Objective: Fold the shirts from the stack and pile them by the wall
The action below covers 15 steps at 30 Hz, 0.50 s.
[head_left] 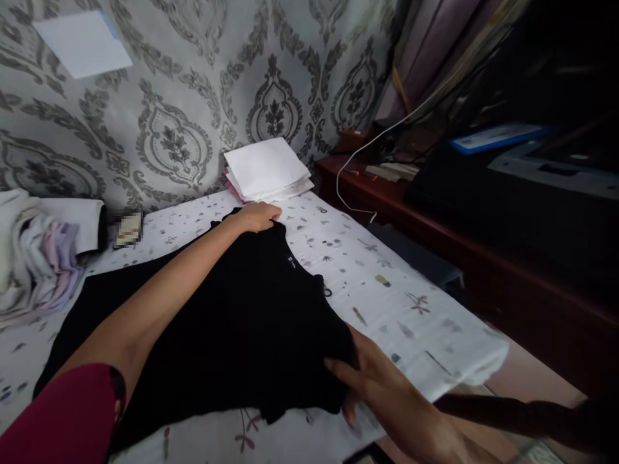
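A black top (242,316) lies spread out on the patterned bed sheet (358,270), with a small white print inside its neckline. My left hand (261,217) reaches across the garment, its fingers closed at the far shoulder edge. Nearer to me, my right hand (365,370) grips the opposite shoulder side. Its thumb rests on top of the fabric and the other fingers curl around the edge, partly hidden.
Folded clothes (41,258) are piled at the left, with a small blurred packet (128,230) beside them. White folded sheets (271,169) stand against the patterned wall. Along the right runs a dark red wooden desk (435,232) with a white cable (360,151).
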Available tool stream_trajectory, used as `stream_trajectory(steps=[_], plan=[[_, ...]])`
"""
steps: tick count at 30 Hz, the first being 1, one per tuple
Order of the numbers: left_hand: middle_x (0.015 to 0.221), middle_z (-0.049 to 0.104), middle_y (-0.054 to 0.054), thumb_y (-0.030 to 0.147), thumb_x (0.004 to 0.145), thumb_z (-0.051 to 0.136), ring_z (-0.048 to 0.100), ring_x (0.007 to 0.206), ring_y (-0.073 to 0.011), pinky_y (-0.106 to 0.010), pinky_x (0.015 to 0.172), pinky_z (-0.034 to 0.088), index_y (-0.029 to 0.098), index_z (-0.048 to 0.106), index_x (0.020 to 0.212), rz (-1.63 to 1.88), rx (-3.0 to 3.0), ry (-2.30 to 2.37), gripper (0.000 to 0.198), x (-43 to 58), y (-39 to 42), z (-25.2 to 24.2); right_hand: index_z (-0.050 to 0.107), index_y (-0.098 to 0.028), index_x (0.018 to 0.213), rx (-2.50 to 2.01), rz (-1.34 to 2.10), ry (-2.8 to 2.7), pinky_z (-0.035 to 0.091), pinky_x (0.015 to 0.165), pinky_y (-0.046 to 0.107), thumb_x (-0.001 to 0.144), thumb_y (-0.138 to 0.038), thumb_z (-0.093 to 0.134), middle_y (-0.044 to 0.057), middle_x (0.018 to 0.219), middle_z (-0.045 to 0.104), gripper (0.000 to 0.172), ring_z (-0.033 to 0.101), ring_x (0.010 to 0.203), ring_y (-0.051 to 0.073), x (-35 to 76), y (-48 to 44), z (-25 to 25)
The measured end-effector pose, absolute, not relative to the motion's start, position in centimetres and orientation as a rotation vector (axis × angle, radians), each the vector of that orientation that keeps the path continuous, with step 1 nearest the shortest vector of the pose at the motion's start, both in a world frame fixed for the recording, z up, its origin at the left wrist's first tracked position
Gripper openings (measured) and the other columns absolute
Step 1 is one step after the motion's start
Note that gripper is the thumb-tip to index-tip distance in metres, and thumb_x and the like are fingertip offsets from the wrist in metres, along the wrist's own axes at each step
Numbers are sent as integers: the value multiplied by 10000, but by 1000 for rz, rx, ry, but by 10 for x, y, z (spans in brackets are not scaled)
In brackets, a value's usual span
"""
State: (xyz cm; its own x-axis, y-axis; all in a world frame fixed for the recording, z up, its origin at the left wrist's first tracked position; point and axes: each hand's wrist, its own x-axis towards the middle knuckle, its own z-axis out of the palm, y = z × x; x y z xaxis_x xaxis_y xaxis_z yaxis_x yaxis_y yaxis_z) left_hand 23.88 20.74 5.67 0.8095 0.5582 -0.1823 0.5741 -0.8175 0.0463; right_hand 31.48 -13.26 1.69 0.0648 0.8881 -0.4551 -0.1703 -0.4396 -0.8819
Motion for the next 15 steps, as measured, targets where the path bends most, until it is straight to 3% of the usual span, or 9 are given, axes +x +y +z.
stream_trajectory(steps=[3,7,12,15], plan=[[788,638,-20,129,896,478,608,702,-178,-311,699,425,222,585,1020,80,2817,1024,189,241,199,51,535,-256,1266,-1499,1500,-730,467,429,260,798,-367,643,-10,799,602,493,566,540,142,320,-138,12],[804,624,-35,133,918,487,617,817,-215,-353,763,442,214,563,1031,232,2767,1096,158,239,188,32,562,-255,1226,-1508,1494,-648,473,456,275,792,-366,647,-4,783,612,456,552,507,136,319,-144,15],[1100,619,-93,187,939,514,613,1020,-218,-380,885,486,198,459,1209,399,2616,820,275,212,154,19,632,-227,1101,-1473,1527,-625,518,575,322,719,-440,737,-10,742,609,450,593,569,158,324,-147,26],[1206,573,-99,223,959,496,576,1148,-235,-426,970,485,216,465,1206,457,2612,668,249,184,107,20,666,-229,1083,-1587,1447,-653,547,695,347,735,-510,741,43,879,680,454,665,781,213,337,-135,33]])
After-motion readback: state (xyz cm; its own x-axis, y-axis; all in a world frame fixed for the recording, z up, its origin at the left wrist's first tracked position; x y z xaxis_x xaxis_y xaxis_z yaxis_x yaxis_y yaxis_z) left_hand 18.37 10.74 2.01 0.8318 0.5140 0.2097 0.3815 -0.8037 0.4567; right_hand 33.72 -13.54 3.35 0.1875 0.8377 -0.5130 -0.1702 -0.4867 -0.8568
